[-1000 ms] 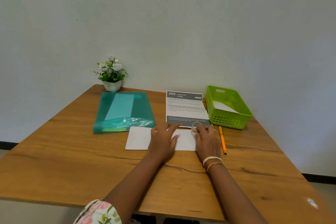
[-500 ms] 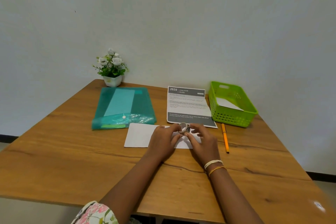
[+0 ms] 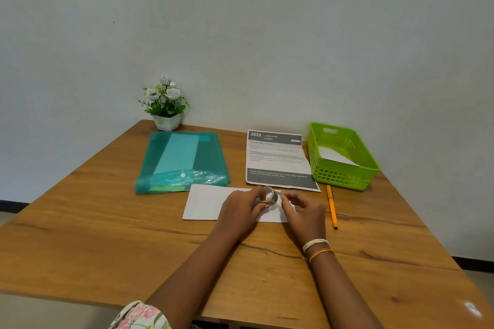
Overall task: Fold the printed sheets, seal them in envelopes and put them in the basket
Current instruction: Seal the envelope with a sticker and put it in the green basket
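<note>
A white envelope (image 3: pixel 205 202) lies flat on the wooden table (image 3: pixel 107 235), partly under both hands. My left hand (image 3: pixel 240 211) holds a small roll of tape (image 3: pixel 270 195) just above the envelope, fingers curled round it. My right hand (image 3: pixel 302 211) is at the roll's right side, its fingertips pinched at the tape. A printed sheet (image 3: pixel 278 160) lies unfolded behind the hands. The green basket (image 3: pixel 344 176) at the right holds one white envelope (image 3: pixel 334 156).
A teal plastic folder (image 3: pixel 181 160) lies at the left behind the envelope. A small potted plant (image 3: pixel 165 104) stands at the back by the wall. An orange pen (image 3: pixel 331 205) lies just right of my right hand.
The tape roll came up off the table at the envelope's right end. Both hands closed round it over the envelope, the left taking hold of the roll.
</note>
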Demonstrator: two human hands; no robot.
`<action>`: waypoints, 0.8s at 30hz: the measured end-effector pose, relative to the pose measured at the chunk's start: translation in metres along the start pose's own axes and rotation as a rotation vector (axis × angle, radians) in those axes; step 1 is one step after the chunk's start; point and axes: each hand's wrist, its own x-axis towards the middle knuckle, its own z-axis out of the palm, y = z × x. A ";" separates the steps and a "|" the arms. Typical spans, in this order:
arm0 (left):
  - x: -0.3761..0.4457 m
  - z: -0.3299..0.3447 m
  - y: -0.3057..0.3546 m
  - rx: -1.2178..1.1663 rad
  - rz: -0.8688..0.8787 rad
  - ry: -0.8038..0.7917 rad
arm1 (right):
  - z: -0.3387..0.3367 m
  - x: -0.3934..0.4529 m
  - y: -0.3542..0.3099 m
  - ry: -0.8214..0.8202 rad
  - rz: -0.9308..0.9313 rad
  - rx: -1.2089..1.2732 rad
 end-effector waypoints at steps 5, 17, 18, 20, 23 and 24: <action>-0.001 0.003 -0.001 -0.005 0.020 0.003 | -0.001 0.006 0.002 0.077 0.068 0.060; 0.034 -0.011 -0.018 0.063 -0.132 0.206 | -0.004 0.006 -0.003 0.191 0.228 0.181; 0.042 -0.013 -0.020 0.103 -0.143 0.195 | -0.004 0.006 -0.003 0.180 0.244 0.207; 0.056 -0.016 -0.021 0.171 -0.163 0.138 | -0.003 0.006 -0.002 0.166 0.274 0.241; 0.070 -0.015 -0.018 0.316 -0.138 0.027 | -0.002 0.007 -0.001 0.152 0.278 0.236; 0.072 -0.014 -0.018 0.336 -0.125 0.014 | -0.002 0.007 0.000 0.147 0.278 0.225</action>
